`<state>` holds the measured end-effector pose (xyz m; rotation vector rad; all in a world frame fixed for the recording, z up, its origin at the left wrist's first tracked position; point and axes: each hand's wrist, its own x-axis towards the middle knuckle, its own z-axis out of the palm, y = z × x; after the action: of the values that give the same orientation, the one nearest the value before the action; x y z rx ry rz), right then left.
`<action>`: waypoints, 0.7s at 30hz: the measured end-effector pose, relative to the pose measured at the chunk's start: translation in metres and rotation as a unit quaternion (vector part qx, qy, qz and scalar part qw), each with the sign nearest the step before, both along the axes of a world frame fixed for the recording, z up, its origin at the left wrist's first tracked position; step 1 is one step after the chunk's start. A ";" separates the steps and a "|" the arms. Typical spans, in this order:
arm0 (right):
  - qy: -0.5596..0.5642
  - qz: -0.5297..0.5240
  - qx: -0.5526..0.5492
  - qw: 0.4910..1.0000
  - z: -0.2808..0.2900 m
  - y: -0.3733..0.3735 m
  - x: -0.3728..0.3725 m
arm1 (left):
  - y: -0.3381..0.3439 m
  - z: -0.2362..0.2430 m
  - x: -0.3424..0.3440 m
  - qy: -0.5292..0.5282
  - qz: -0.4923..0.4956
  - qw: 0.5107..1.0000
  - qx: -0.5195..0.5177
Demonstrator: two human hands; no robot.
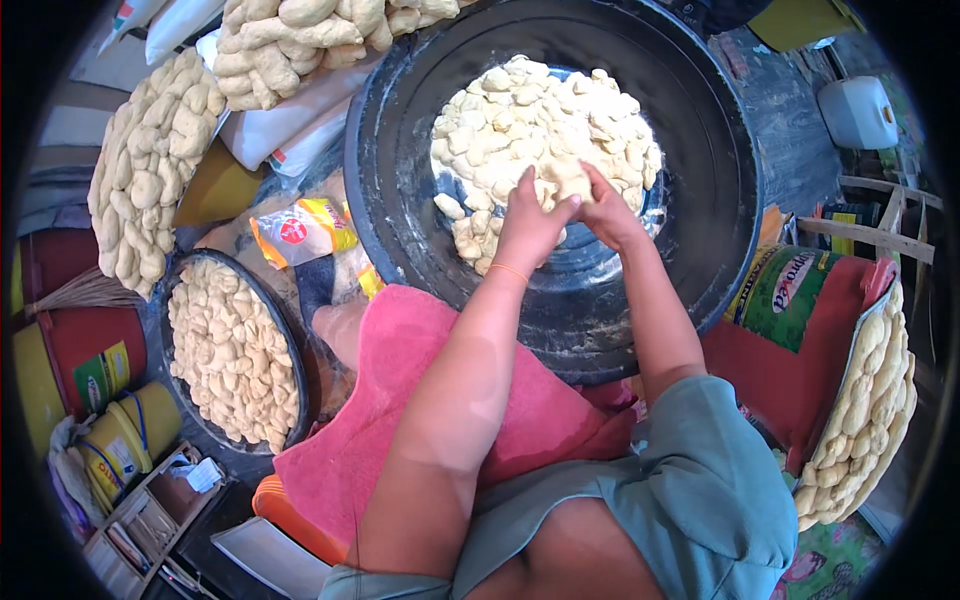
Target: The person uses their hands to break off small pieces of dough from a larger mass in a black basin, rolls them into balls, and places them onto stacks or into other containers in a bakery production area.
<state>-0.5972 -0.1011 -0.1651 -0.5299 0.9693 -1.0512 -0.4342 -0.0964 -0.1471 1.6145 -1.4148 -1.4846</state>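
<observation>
Over a wide black tub (735,150), my left hand (532,222) and my right hand (608,214) come close together. Between them is a pale piece of dough (566,178), which both hands grip with bent fingers; the fingertips are partly hidden behind it. Beneath and beyond my hands, many small dough pieces (540,115) lie heaped on the tub's floor, dusted with flour. A few pieces sit apart at the heap's left side, near my left wrist.
At my left, a round black tray (300,385) is full of dough pieces. More twisted dough is piled on trays at upper left (145,190), at the top (300,40) and at right (855,430). A yellow packet (305,232) lies beside the tub. A pink towel (400,370) covers my lap.
</observation>
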 end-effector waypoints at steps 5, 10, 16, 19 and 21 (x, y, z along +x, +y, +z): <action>0.320 0.129 -0.108 0.932 0.073 0.016 0.027 | -0.007 0.017 0.005 0.100 0.001 0.994 -0.051; 0.274 0.065 -0.118 0.952 0.077 0.019 0.019 | -0.010 0.038 0.008 0.273 0.143 0.950 0.056; 0.230 -0.048 -0.059 0.970 0.080 0.028 0.024 | -0.011 0.040 0.016 0.345 0.203 0.910 0.106; 0.180 -0.086 -0.045 0.979 0.069 0.029 0.027 | -0.010 0.058 0.010 0.378 0.195 0.887 0.180; 0.212 -0.046 -0.102 0.971 0.062 0.029 0.034 | -0.007 0.057 0.011 0.375 0.127 0.898 0.194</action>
<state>-0.5631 -0.0720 -0.1030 -0.9129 1.2765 -1.1511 -0.4236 -0.1030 -0.0899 1.1399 -0.4809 -1.9977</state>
